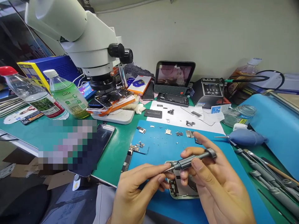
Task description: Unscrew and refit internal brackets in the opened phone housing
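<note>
- We see the right hand closed around a grey screwdriver — fingers wrapped on its handle.
- Its long axis runs left-right, tip pointing left and slightly near, cap end far-right.
- The left hand pinches the tip between thumb and fingers.
- Both hover just above an opened phone on the blue mat.

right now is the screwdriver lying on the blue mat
No: the screwdriver is off the blue mat, held by the right hand, with the left hand pinching its tip above the opened phone.
</note>
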Tool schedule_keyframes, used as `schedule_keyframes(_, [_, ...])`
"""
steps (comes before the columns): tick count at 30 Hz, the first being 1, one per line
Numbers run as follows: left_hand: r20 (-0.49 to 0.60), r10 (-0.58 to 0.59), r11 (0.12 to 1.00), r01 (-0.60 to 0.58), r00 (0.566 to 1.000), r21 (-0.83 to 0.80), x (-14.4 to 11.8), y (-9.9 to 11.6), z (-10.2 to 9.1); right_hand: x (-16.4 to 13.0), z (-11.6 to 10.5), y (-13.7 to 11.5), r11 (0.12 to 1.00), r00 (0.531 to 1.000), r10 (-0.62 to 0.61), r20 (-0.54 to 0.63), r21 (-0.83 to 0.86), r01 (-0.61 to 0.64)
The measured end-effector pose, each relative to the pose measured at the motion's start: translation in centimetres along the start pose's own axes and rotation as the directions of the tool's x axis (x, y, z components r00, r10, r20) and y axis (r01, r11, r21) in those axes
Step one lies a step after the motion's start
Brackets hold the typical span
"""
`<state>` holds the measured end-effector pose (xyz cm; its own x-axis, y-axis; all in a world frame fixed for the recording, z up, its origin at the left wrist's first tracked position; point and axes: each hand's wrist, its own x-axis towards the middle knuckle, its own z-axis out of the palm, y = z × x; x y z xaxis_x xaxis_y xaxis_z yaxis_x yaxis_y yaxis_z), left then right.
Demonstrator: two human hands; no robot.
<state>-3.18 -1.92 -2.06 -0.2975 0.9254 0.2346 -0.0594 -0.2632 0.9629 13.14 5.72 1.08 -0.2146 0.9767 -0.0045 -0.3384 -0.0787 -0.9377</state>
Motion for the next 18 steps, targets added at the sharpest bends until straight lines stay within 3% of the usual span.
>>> schedule_keyframes(9, [0.000, -0.010, 1.000, 0.010, 1.000, 0.015, 0.01, -0.03, -0.38, -0.03, -0.24, 0.39, 0.997, 0.998, -0.043, 0.048, -0.059, 0.046])
schedule_keyframes(18, [0.017, -0.009, 0.999, 0.008, 1.000, 0.038, 0.02, -0.27, -0.72, -0.08, 0.01, -0.06, 1.000, 0.998, 0.027, 0.063, -0.017, -0.026])
